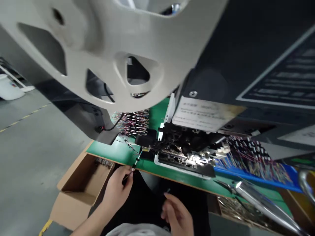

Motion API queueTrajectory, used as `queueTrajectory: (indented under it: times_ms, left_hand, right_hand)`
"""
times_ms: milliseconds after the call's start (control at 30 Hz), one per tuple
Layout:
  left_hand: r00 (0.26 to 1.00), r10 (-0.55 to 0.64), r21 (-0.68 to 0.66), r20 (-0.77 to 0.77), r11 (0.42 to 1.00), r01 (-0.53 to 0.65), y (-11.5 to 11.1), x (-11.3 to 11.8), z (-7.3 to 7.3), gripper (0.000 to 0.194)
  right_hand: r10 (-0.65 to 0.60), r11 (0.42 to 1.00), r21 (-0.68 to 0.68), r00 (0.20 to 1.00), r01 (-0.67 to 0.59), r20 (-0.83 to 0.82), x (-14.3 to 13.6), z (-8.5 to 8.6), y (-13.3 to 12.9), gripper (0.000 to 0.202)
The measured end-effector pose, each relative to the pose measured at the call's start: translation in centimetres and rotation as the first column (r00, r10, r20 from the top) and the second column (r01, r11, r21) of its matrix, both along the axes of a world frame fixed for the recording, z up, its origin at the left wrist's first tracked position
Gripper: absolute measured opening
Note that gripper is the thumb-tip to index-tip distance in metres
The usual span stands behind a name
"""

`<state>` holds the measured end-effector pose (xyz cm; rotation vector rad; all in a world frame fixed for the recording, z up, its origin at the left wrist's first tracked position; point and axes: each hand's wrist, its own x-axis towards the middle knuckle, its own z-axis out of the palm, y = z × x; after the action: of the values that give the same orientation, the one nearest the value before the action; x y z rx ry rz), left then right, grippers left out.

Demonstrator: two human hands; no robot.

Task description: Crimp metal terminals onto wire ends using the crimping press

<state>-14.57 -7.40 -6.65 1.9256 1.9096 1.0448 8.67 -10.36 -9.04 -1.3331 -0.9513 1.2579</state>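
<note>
My left hand (120, 183) is closed at the front edge of the green table, its thumb and fingertips pinching the near end of a thin cable (137, 159) with black and white parts. The cable's far end reaches toward the black machine part at the table. Lower and to the right, my right hand (176, 211) is over my lap with curled fingers. A small dark tip shows just above its fingertips, too small and blurred to name. Behind both hands is the machine's metal mechanism (197, 159), brightly lit.
A large pale reel (98, 42) and dark housing (246, 65) hang above. Wire bundles lie on the green table (103, 149) and in a blue tray (256, 177). Pliers (231, 186), a metallic cylinder (261, 200) and an open cardboard box (71, 209) are nearby.
</note>
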Motion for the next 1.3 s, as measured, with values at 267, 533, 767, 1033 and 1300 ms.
queueTrajectory:
  times_ms: [267,533,767,1033,1300]
  left_hand:
    - [0.965,-0.255,0.169,0.063,0.955,0.242,-2.0,3.6,-4.3,0.022]
    - [0.899,-0.416,0.230,0.139,0.896,0.379,-2.7,4.1,-5.0,0.042]
    - [0.750,-0.622,0.250,0.224,0.781,0.572,-2.2,4.8,-4.4,0.017]
    - [0.813,-0.560,0.099,0.160,0.829,0.551,1.1,6.2,1.7,0.034]
    - [0.817,-0.576,0.169,-0.010,0.805,0.569,2.5,8.3,3.3,0.014]
  right_hand:
    - [0.170,0.941,-0.165,0.836,-0.294,-0.521,-5.1,2.4,5.2,0.038]
    - [0.108,0.915,-0.230,0.752,-0.330,-0.651,-4.3,1.7,3.0,0.025]
    - [0.146,0.980,-0.036,0.824,-0.197,-0.548,-1.9,0.3,1.8,0.026]
    - [0.305,0.947,0.045,0.843,-0.319,-0.443,0.4,1.1,3.6,0.027]
    - [0.315,0.943,0.050,0.835,-0.329,-0.451,0.8,1.4,3.8,0.033]
